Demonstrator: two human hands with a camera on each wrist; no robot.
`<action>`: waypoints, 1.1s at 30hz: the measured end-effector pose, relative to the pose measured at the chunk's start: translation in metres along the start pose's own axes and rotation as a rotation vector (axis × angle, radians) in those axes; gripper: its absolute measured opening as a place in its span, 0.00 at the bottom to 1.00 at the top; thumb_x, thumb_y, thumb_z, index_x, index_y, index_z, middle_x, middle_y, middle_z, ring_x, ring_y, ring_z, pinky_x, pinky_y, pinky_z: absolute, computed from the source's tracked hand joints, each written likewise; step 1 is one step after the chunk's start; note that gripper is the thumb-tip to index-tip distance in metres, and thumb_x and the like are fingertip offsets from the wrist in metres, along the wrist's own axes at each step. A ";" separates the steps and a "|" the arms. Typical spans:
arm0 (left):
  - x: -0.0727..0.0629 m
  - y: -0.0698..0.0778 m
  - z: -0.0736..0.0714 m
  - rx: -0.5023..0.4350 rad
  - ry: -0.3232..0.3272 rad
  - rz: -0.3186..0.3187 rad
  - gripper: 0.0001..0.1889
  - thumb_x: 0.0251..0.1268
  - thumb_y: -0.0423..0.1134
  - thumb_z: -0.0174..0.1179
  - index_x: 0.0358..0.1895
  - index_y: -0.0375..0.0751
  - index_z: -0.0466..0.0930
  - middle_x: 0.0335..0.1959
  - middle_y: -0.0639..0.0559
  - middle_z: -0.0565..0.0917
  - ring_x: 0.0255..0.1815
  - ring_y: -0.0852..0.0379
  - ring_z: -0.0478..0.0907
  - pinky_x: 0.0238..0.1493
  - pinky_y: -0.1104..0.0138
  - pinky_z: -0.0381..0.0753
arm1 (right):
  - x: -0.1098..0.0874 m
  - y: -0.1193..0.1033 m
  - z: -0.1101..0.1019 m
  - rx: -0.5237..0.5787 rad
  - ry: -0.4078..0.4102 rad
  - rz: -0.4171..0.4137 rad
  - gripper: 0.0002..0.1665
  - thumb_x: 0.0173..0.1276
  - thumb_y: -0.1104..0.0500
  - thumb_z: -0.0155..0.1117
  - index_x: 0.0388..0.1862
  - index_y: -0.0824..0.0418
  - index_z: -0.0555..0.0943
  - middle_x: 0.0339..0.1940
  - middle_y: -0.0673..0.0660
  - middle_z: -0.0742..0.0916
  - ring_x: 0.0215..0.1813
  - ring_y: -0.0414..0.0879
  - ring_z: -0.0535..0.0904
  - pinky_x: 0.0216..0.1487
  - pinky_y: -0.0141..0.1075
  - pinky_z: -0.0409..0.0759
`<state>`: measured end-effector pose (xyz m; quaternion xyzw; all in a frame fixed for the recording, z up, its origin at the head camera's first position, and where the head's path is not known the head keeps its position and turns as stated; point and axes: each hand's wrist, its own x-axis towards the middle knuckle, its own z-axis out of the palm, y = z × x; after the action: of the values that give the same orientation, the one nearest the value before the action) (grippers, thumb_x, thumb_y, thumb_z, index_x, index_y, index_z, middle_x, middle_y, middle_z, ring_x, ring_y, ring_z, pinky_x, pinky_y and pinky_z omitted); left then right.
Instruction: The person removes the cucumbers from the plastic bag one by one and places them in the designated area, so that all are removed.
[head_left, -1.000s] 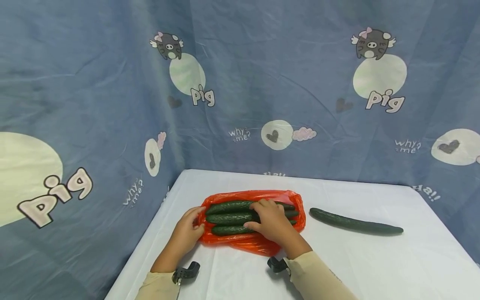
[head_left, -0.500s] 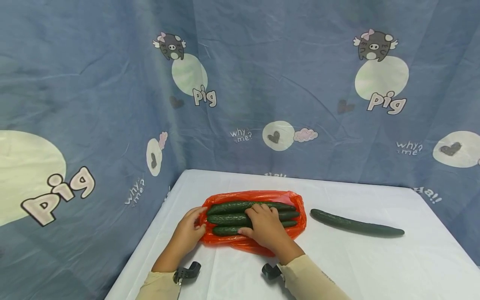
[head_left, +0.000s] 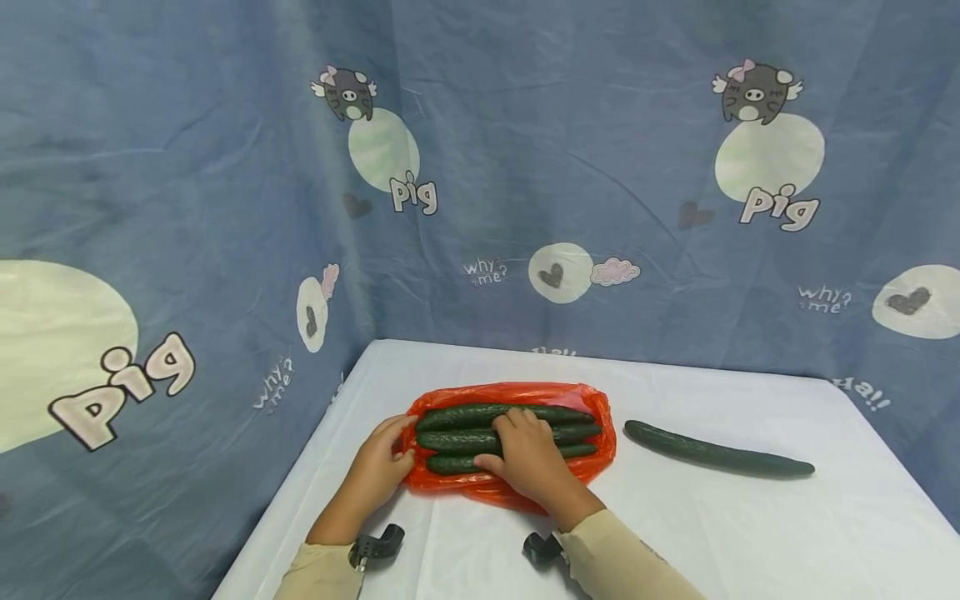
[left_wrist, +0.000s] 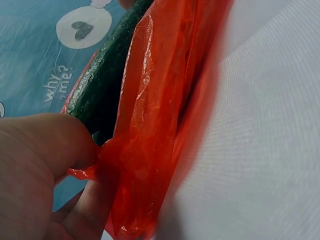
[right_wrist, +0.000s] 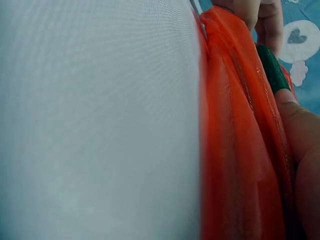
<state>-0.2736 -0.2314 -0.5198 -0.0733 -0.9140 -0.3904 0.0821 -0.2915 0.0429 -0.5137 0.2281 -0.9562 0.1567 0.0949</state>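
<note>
An open red plastic bag lies on the white table with several dark green cucumbers side by side in it. At the bag's left end my left hand holds its rim; in the left wrist view, thumb and fingers pinch the red plastic. My right hand lies across the cucumbers, fingers bent over the middle cucumber and thumb at the front cucumber. The right wrist view shows that thumb against a green cucumber. The palm hides part of the cucumbers.
A single long cucumber lies on the white table to the right of the bag. Behind and left of the table hangs a blue curtain with pig prints. Each wrist wears a dark camera mount.
My right hand has shifted left along the cucumbers, then stayed nearly still over the last half second. My left hand keeps its hold on the bag's rim.
</note>
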 end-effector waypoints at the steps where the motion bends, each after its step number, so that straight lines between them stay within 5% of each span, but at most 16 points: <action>1: 0.000 0.000 0.001 0.001 0.000 0.004 0.30 0.65 0.26 0.63 0.72 0.40 0.76 0.73 0.42 0.75 0.70 0.44 0.74 0.53 0.61 0.83 | 0.000 0.000 0.000 0.002 0.006 0.007 0.38 0.65 0.27 0.68 0.57 0.56 0.80 0.51 0.51 0.81 0.55 0.48 0.74 0.58 0.48 0.73; 33: 0.002 -0.002 0.002 0.017 -0.006 0.007 0.30 0.66 0.27 0.63 0.73 0.39 0.75 0.72 0.41 0.75 0.71 0.42 0.74 0.57 0.55 0.83 | -0.002 0.002 -0.016 0.000 0.066 0.014 0.37 0.62 0.28 0.71 0.52 0.57 0.84 0.44 0.50 0.82 0.49 0.47 0.75 0.58 0.45 0.76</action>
<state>-0.2762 -0.2314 -0.5219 -0.0772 -0.9173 -0.3820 0.0816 -0.2890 0.0503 -0.5001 0.2163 -0.9541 0.1650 0.1254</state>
